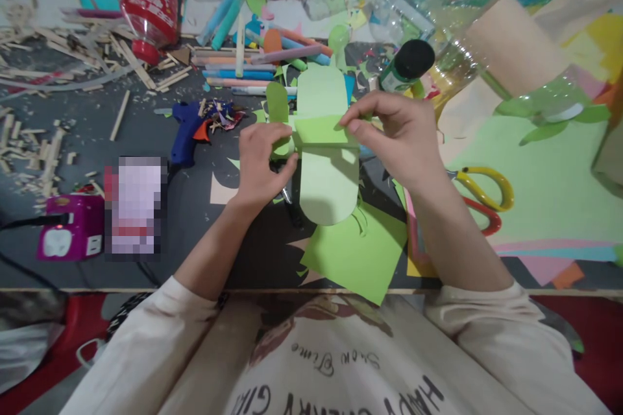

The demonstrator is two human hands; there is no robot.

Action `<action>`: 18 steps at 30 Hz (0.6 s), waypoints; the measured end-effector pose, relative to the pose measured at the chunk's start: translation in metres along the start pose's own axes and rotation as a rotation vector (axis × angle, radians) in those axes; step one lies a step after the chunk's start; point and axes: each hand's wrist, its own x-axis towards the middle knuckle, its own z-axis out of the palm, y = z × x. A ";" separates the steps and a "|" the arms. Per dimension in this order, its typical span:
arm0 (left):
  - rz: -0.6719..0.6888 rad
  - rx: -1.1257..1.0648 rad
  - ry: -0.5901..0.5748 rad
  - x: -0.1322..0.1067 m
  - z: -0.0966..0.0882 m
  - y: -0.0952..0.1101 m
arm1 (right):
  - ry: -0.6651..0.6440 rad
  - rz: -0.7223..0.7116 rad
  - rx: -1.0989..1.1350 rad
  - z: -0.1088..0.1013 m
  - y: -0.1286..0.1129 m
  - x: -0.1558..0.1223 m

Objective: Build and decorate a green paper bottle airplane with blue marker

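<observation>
Green strip (318, 132) partly behind the right hand (406, 139), pixelated rectangular object (137, 204) unreadable.

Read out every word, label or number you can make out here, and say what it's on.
"Snow Time" (possibly "Show Time"): script, upside down, on the shirt.
Probably "HAPPY CHERRY GIR": also on the shirt, partly cut off by the picture's edge.
Red bottle label: characters too blurred to read.
Green bottle: print too small to read.
Screen: pixelated, unreadable.

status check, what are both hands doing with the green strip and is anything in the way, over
Right hand pinching strip. Left hand at its left end. Strip across pale card. Scissors off right, clear.
</observation>
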 end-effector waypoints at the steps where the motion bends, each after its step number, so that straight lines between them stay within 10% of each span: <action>1: 0.007 -0.002 0.009 0.000 0.000 0.000 | -0.009 0.009 -0.015 0.000 -0.001 0.000; 18: -0.040 -0.010 -0.114 0.000 0.000 0.000 | -0.023 0.041 -0.104 0.002 0.000 0.000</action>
